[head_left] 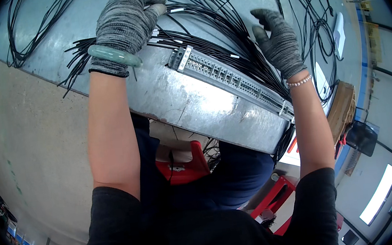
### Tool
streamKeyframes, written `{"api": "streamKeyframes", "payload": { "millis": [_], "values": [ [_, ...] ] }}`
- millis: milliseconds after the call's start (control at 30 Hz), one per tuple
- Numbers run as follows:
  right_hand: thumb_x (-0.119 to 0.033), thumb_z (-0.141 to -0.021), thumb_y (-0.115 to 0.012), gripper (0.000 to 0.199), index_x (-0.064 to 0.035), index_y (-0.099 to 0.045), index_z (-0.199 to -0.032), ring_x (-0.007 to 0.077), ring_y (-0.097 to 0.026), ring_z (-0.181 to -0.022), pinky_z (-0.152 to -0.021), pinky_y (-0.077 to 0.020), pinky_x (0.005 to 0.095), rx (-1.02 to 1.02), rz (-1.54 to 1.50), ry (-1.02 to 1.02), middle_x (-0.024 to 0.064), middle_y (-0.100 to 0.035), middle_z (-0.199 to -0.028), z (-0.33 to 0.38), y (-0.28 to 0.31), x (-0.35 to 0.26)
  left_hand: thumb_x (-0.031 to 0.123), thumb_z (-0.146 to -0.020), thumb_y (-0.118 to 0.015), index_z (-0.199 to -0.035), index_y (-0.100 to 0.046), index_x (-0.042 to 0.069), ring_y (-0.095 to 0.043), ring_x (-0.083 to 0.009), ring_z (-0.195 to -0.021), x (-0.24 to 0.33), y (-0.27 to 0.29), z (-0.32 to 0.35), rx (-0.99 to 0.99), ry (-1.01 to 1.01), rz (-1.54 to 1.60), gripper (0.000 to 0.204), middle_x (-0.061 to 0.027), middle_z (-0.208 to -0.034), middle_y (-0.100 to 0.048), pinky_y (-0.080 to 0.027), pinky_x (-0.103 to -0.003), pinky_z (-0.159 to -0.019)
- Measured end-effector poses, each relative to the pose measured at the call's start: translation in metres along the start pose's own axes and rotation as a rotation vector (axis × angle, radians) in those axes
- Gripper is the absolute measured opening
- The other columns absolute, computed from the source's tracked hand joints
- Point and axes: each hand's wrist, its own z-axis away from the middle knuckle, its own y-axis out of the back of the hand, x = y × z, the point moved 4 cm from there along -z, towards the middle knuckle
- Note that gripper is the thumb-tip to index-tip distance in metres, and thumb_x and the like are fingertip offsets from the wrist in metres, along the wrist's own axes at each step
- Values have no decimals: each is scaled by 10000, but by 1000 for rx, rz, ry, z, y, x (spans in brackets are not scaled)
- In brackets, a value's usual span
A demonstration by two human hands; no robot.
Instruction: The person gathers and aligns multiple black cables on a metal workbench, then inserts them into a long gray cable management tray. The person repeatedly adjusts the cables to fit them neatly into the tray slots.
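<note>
Your left grip (123, 25), at eleven o'clock, clamps black wires (244, 38) between curled thumb and fingers. Your right grip (280, 42), toward two o'clock, has thumb and fingers apart beside that bundle. At your left grip's four o'clock, a grey terminal strip (230, 80) lies along the metal counter (203, 102).

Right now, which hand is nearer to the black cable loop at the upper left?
Left. The left hand is to the right of the cable loop; the right hand is much farther right.
</note>
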Motion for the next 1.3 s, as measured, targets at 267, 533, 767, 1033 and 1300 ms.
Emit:
{"api": "streamKeyframes", "payload": {
  "millis": [267, 533, 767, 1033, 1300],
  "values": [
    [-297, -881, -643, 267, -91, -666, -1049, 271, -658, -854, -822, -526, 373, 18, -302, 215, 110, -674, -937, -58, -21, -96, 296, -858, -690, -1120, -679, 133, -661, -154, -864, 14, 17, 16, 223, -228, 164, 309, -59, -999, -696, -540, -315, -782],
    [-273, -924, -593, 264, -29, -670, -988, 175, -604, -685, -701, -497, 318, -207, -643, -120, 90, -647, -745, -83, -21, -75, 216, -918, -624, -975, -675, 42, -664, -165, -781, 11, 15, 25, 358, -632, 546, 190, -96, -874, -693, -567, -319, -730],
    [-305, -957, -568, 299, -27, -674, -928, 101, -586, -634, -641, -496, 259, -337, -920, -257, 22, -631, -718, -85, -15, -70, 216, -933, -607, -1125, -584, 11, -631, -225, -1032, -4, 5, -6, 85, -116, 1369, 282, -110, -1106, -622, -554, -324, -861],
    [-324, -950, -580, 305, -51, -704, -1006, 119, -607, -739, -764, -502, 290, -359, -765, -164, 49, -675, -806, -83, -15, -71, 186, -935, -597, -1136, -598, 4, -643, -194, -983, 1, 5, -6, 199, -159, 1285, 271, -120, -1039, -653, -573, -280, -830],
    [-301, -886, -675, 272, -82, -702, -1045, 144, -633, -849, -809, -514, 310, -310, -652, -123, 63, -694, -873, -85, -4, -70, 152, -894, -633, -1062, -662, 30, -614, -109, -841, 6, 14, -2, 318, -121, 806, 210, -48, -969, -674, -554, -226, -718]
  ]
}}
